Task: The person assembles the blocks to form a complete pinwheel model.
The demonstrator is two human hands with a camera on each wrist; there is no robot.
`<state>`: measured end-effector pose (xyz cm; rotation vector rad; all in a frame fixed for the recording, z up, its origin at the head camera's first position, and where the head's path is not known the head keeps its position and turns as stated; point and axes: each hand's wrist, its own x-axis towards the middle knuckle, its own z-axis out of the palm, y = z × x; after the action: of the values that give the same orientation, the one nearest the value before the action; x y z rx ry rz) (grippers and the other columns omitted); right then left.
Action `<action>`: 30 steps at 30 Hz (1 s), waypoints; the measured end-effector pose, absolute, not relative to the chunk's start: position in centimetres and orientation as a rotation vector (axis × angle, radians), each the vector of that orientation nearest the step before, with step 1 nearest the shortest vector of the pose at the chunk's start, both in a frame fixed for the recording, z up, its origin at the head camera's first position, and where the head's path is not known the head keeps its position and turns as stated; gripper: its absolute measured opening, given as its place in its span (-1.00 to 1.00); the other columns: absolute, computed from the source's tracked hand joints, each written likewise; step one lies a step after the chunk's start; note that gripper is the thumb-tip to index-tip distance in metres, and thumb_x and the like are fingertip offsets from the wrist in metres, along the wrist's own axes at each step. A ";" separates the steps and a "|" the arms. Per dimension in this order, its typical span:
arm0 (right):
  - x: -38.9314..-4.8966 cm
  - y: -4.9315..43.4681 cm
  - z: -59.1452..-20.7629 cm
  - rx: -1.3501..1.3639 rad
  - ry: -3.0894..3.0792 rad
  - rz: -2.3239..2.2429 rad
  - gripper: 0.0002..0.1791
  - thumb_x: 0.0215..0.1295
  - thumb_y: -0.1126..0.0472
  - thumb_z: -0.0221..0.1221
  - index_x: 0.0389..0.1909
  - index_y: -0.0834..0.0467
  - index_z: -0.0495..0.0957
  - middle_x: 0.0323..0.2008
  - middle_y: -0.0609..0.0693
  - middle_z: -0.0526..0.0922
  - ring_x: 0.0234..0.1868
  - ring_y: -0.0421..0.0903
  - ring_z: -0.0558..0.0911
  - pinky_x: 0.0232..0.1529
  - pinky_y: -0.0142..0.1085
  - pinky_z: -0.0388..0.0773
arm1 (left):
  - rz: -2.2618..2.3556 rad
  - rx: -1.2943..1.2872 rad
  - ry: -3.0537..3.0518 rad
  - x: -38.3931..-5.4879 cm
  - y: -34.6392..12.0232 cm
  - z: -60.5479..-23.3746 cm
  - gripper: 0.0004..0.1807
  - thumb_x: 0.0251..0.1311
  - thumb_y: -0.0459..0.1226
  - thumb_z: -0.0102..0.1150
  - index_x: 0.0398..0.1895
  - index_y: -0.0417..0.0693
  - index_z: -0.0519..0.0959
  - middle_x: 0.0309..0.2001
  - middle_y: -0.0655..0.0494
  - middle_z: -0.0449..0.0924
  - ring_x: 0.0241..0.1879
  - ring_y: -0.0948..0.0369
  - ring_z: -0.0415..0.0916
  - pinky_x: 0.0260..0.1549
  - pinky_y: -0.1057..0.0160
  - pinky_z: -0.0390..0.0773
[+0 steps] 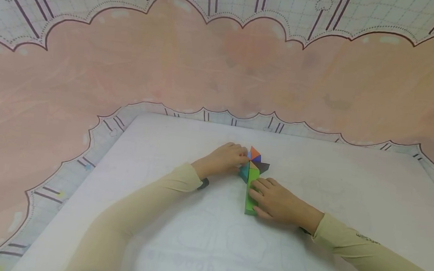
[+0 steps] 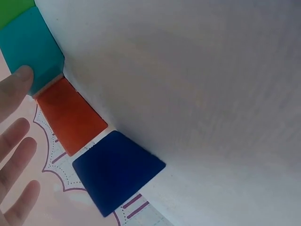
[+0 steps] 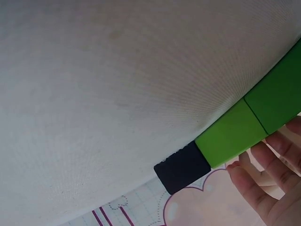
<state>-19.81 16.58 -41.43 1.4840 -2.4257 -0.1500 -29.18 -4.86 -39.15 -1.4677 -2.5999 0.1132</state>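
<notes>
Small coloured blocks form a pinwheel shape on the white table: an orange block (image 1: 255, 153), a dark blue block (image 1: 257, 158), a black block (image 1: 263, 167) and a teal block (image 1: 244, 171). Below them, a row of green blocks (image 1: 251, 202) runs toward the person. My left hand (image 1: 223, 158) is at the pinwheel's left side; in the left wrist view its thumb touches the teal block (image 2: 35, 47), other fingers spread apart. My right hand (image 1: 277, 200) rests along the green row's right side, fingertips against the light green block (image 3: 230, 133) and dark green block (image 3: 278, 92).
The white table (image 1: 369, 194) carries faint printed lettering near the front. Behind and to the left hangs a pink cloth (image 1: 222, 68) with scalloped edges. A dark wrist-worn device (image 1: 203, 184) shows under the left sleeve.
</notes>
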 end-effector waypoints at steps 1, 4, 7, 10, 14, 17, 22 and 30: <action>-19.8 16.6 -41.4 1.484 -2.424 -0.149 -0.68 0.24 0.00 0.07 -0.11 0.11 0.41 -0.06 0.02 0.50 0.00 -0.03 0.48 0.04 -0.14 0.45 | 0.114 -1.467 -2.599 -29.2 -4.9 -39.2 -0.75 0.12 -0.20 0.28 -0.11 0.08 0.58 -0.02 0.12 0.55 -0.02 0.17 0.48 0.11 0.21 0.40; -19.8 16.6 -41.4 1.485 -2.422 -0.150 -0.68 0.24 0.00 0.07 -0.10 0.11 0.40 -0.05 0.02 0.49 0.00 -0.03 0.47 0.04 -0.15 0.45 | 0.108 -1.460 -2.604 -29.2 -4.9 -39.2 -0.75 0.12 -0.19 0.28 -0.11 0.09 0.58 -0.02 0.12 0.55 -0.02 0.18 0.48 0.12 0.21 0.40; -19.8 16.6 -41.4 1.485 -2.419 -0.153 -0.68 0.23 0.00 0.08 -0.10 0.11 0.40 -0.06 0.03 0.49 0.00 -0.03 0.48 0.03 -0.15 0.45 | 0.098 -1.452 -2.614 -29.2 -4.9 -39.2 -0.75 0.11 -0.19 0.28 -0.11 0.09 0.58 -0.03 0.13 0.55 -0.02 0.19 0.48 0.13 0.21 0.39; -19.8 16.6 -41.4 1.484 -2.415 -0.155 -0.69 0.23 0.00 0.08 -0.11 0.11 0.40 -0.06 0.02 0.50 -0.01 -0.03 0.48 0.02 -0.15 0.46 | 0.091 -1.443 -2.629 -29.3 -4.9 -39.3 -0.76 0.12 -0.20 0.28 -0.12 0.10 0.59 -0.03 0.13 0.55 -0.02 0.19 0.48 0.13 0.21 0.39; -19.8 16.5 -41.4 1.483 -2.417 -0.152 -0.69 0.23 0.00 0.09 -0.12 0.10 0.41 -0.07 0.02 0.49 -0.02 -0.04 0.48 0.01 -0.16 0.46 | 0.074 -1.437 -2.644 -29.3 -4.9 -39.1 -0.79 0.13 -0.21 0.26 -0.14 0.10 0.60 -0.03 0.13 0.55 -0.03 0.20 0.47 0.12 0.22 0.39; -19.8 16.5 -41.4 1.481 -2.423 -0.151 -0.70 0.23 0.00 0.08 -0.12 0.10 0.41 -0.07 0.02 0.49 -0.02 -0.04 0.48 0.02 -0.15 0.46 | 0.063 -1.439 -2.652 -29.2 -5.0 -38.9 -0.77 0.15 -0.21 0.25 -0.11 0.09 0.59 -0.03 0.12 0.56 -0.03 0.19 0.49 0.11 0.21 0.40; -19.7 16.4 -41.3 1.482 -2.427 -0.144 -0.70 0.24 0.01 0.08 -0.12 0.10 0.41 -0.06 0.02 0.50 -0.01 -0.03 0.48 0.03 -0.15 0.46 | 0.054 -1.377 -2.690 -29.4 -6.1 -38.6 -0.68 0.15 -0.15 0.26 -0.01 0.07 0.54 -0.04 0.11 0.56 -0.04 0.17 0.49 0.11 0.19 0.41; -19.6 16.4 -41.2 1.484 -2.439 -0.161 -0.70 0.24 0.01 0.07 -0.13 0.12 0.40 -0.06 0.04 0.49 -0.01 -0.02 0.48 0.03 -0.14 0.45 | 0.076 -1.269 -2.744 -29.9 -9.7 -38.2 -0.64 0.08 -0.08 0.30 -0.08 0.03 0.52 -0.02 0.08 0.52 -0.03 0.13 0.46 0.13 0.13 0.38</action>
<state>-19.60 16.43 -41.17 1.4837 -2.4386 -0.1606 -29.94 -9.74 -38.22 -1.2692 -2.7439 0.0756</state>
